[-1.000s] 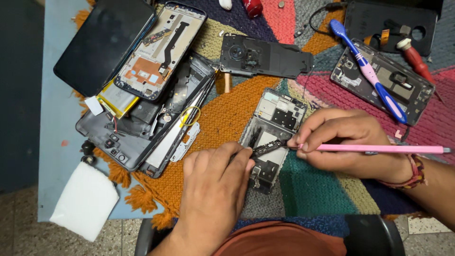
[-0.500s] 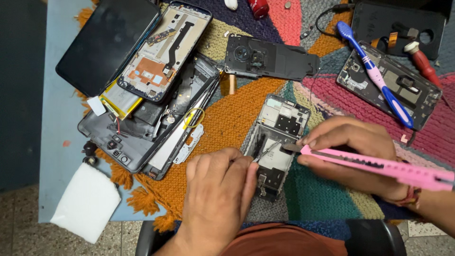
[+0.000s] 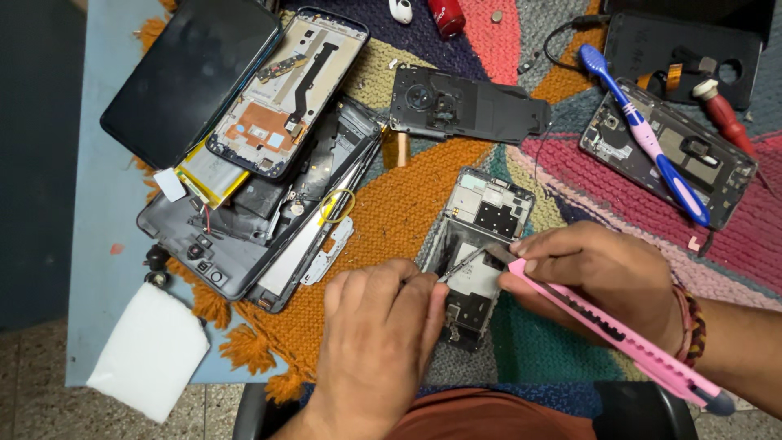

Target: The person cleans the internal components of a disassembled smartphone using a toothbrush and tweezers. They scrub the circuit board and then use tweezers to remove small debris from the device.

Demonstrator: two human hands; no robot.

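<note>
- The left hand [image 3: 376,342], nearest, pinches thin metal tweezers [image 3: 461,265], tips pointing toward two o'clock.
- The right hand [image 3: 603,281] is closed around a pink utility knife [image 3: 619,334], its blade end pointing toward ten o'clock.
- The opened phone frame [image 3: 481,244] lies between both hands on the woven mat [image 3: 407,216], tweezers and blade meeting over its middle.
- A blue toothbrush [image 3: 652,151] lies farther off at one o'clock on the bench [image 3: 98,244].

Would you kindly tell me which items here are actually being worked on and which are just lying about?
In use:
- opened phone frame on the mat
- pink utility knife, in the right hand
- thin metal tool, in the left hand

Lying about:
- toothbrush
- red-handled screwdriver
- pile of phone parts
- white pad
</note>
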